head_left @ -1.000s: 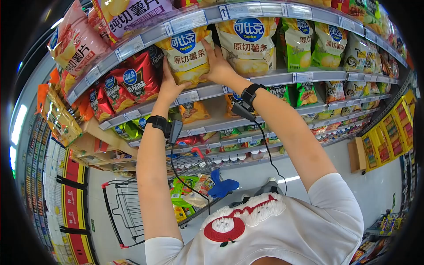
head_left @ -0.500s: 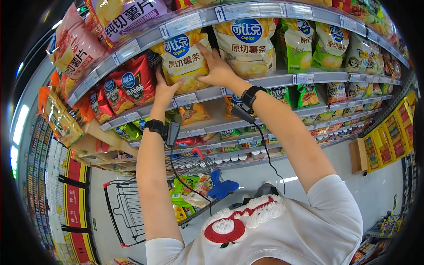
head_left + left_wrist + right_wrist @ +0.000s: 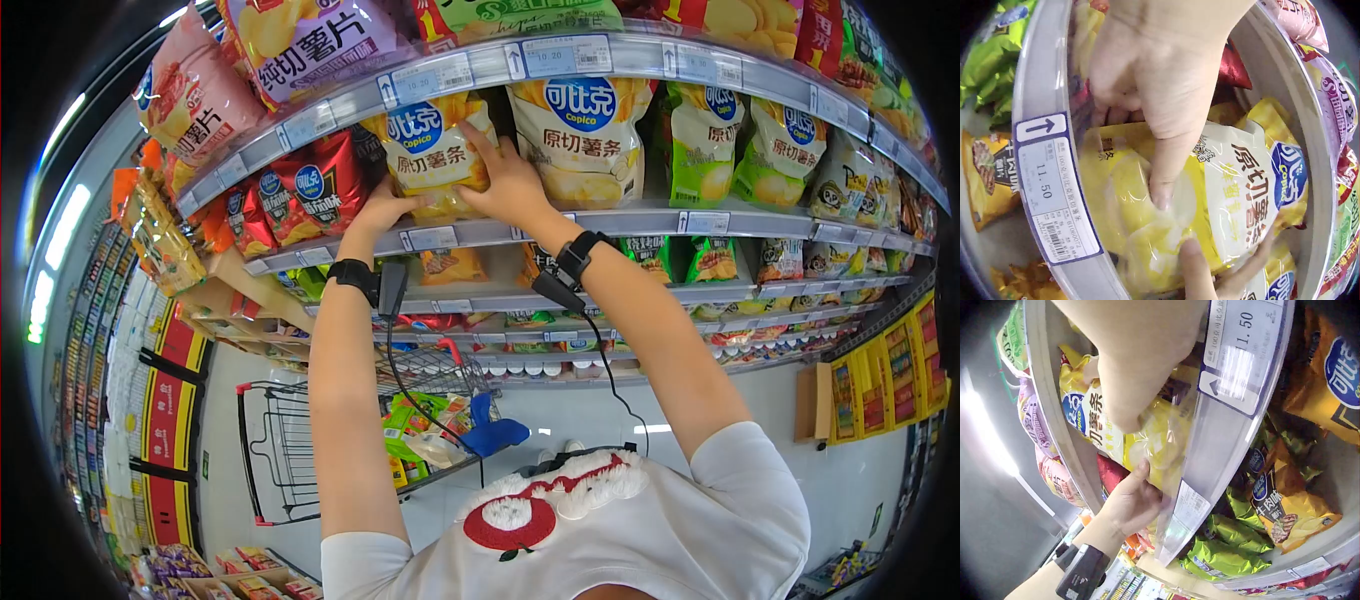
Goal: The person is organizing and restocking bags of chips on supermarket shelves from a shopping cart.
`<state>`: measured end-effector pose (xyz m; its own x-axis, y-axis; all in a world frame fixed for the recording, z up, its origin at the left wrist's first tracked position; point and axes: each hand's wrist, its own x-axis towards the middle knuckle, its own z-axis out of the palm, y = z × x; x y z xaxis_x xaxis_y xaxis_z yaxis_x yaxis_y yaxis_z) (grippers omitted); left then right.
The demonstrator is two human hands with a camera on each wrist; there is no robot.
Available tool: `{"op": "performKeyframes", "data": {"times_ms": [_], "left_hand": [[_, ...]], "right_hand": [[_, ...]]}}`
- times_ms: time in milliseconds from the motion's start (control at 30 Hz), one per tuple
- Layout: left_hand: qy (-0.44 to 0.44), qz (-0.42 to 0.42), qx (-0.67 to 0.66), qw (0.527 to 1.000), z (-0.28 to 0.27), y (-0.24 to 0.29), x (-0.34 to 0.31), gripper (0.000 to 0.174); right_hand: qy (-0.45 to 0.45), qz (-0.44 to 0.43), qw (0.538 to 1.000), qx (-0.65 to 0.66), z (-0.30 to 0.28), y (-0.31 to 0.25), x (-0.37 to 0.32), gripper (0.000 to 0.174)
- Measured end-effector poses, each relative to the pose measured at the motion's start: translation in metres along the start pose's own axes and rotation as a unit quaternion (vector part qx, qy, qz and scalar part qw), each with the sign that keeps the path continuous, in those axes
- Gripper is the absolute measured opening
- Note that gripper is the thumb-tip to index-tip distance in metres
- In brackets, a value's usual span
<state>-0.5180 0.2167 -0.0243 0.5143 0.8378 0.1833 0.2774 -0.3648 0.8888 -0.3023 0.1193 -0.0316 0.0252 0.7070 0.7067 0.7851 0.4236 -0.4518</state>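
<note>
A yellow Copico chip bag point(image 3: 430, 150) stands on the second shelf behind the grey shelf rail point(image 3: 600, 222). My left hand point(image 3: 390, 208) grips its lower left corner; in the left wrist view the thumb presses on the bag's point(image 3: 1235, 187) front and the fingers curl at its edge. My right hand point(image 3: 495, 165) holds the bag's right side, with fingers reaching up along it. In the right wrist view its thumb lies on the bag point(image 3: 1147, 437), and the left hand point(image 3: 1129, 503) shows below it.
More yellow, green and red snack bags fill the shelves around, with a second yellow bag point(image 3: 580, 140) close on the right. Price tags point(image 3: 432, 238) line the rails. A shopping cart point(image 3: 300, 450) with goods in it stands below on the aisle floor.
My left hand slid from the bag's left side down to its lower corner. The right hand stayed on the bag's right side. The head view tilted upward a little.
</note>
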Motion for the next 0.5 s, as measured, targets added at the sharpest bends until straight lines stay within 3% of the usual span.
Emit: {"op": "performKeyframes", "data": {"times_ms": [267, 500], "left_hand": [[0.033, 0.000, 0.035, 0.999, 0.002, -0.013, -0.001, 0.075], [0.189, 0.065, 0.155, 0.968, 0.024, -0.017, -0.018, 0.070]], "right_hand": [[0.004, 0.001, 1.000, 0.022, -0.002, 0.004, -0.001, 0.075], [0.027, -0.005, 1.000, -0.003, 0.004, 0.006, -0.002, 0.072]]}}
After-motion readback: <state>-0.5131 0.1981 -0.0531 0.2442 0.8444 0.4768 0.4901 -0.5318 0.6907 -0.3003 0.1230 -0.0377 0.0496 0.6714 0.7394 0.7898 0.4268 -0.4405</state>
